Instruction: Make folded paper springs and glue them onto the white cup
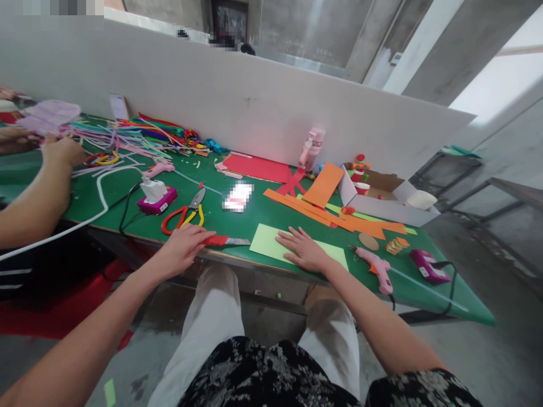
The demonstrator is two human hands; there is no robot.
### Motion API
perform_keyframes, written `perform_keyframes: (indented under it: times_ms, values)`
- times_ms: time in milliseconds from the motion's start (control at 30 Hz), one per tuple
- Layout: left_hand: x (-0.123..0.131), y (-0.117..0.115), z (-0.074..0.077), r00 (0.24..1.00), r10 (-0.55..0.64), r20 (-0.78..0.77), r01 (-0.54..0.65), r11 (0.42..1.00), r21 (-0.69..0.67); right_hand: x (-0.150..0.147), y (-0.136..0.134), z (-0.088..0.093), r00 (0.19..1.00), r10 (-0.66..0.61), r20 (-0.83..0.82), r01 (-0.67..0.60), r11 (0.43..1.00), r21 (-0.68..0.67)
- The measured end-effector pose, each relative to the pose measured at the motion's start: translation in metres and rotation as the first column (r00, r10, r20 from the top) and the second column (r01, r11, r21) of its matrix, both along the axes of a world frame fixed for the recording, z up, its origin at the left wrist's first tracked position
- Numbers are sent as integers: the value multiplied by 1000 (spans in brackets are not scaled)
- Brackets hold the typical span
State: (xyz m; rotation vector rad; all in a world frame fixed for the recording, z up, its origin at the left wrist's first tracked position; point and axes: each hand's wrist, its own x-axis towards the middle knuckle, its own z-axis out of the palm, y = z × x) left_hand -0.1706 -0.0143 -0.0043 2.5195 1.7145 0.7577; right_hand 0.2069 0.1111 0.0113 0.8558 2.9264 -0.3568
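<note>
one red-handled, metal-bladed cutter (218,241) gripped in left hand (183,246); right hand (306,250) splayed flat on pale-green rectangular paper (265,241)

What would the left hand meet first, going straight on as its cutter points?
Likely the green sheet, just past the cutter in the left hand; whether sheet and cutter touch is unclear.

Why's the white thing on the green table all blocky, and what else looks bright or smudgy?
Head view: the white patch is pixelated, hiding details; head view: the bright area at upper right is washed out; head view: another person's hand at far left looks blurry, while the left hand, red cutter, right hand and pale green paper look clearer.
</note>
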Motion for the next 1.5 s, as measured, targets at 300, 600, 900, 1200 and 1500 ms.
perform_keyframes:
  times_ms: [300,600,900,1200,1500]
  values:
    - [4,1,0,1000,-21,18,22,1000,-19,0,0,1,1000,4,-8,-4,1000,-2]
    - [7,11,-3,999,-43,-20,43,999,-16,-6,-2,3,999,-53,-1,53,999,4]
    - [-1,33,-2,995,-50,-82,42,995,-89,-17,-1,4,992,-125,28,125,992,12]
    - [-1,32,-5,994,-74,-85,67,994,-85,-16,0,0,993,-117,13,116,993,23]
    - [9,27,-12,996,-54,-77,52,998,-36,-15,-1,-2,993,-119,-5,119,993,24]
